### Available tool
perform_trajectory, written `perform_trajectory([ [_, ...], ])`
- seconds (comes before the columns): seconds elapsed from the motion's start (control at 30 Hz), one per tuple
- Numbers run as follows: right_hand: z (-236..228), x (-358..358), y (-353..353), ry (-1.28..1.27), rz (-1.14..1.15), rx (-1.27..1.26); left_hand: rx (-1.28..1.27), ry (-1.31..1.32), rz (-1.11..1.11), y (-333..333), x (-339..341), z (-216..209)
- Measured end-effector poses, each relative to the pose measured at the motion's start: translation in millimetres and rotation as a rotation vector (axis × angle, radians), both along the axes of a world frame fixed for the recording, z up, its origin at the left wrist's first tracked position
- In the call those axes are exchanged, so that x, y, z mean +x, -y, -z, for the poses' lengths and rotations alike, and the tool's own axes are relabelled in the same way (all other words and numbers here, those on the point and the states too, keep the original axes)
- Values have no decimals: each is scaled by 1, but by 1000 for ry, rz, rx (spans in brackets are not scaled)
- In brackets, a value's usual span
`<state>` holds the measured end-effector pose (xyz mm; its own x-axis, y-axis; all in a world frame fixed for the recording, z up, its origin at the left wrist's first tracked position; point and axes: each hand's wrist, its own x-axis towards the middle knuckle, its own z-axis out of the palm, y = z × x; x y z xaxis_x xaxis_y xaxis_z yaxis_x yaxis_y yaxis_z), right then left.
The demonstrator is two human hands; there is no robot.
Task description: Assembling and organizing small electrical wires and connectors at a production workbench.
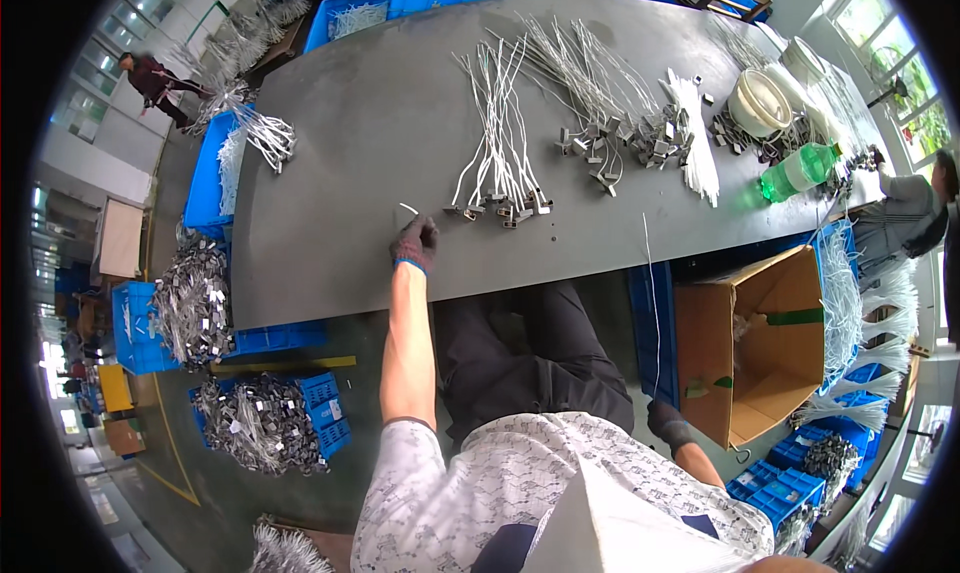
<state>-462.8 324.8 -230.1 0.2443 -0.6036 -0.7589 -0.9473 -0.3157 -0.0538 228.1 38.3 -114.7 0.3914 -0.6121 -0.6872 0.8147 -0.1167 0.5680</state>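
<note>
Left hand (415, 244), gloved, reaching onto the grey table (330, 183), fingers curled and pinching one short white tie (408, 209) near the table's near edge. Right hand (668, 425), also gloved, hanging low beside the open cardboard box (760, 343); grip hard to tell. Lying just right of the tie, one bundle of white wires (497, 143) with metal ends, then one greyer bundle (600, 103), one sheaf of white ties (695, 133), one green bottle (797, 172). Leaving broad bare tabletop to the left.
</note>
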Motion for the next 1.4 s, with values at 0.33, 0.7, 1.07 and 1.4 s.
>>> perform_trajectory([
  [0.33,-104,144,136,468,160,-477,-373,37,171,57,-206,-98],
  [0.7,-99,110,111,246,213,-263,-532,562,-85,56,-203,-131],
  [1.07,-83,106,104,384,180,-457,-529,535,-11,44,-223,-141],
  [1.4,-79,99,84,331,196,-355,-418,457,441,28,-215,-116],
])
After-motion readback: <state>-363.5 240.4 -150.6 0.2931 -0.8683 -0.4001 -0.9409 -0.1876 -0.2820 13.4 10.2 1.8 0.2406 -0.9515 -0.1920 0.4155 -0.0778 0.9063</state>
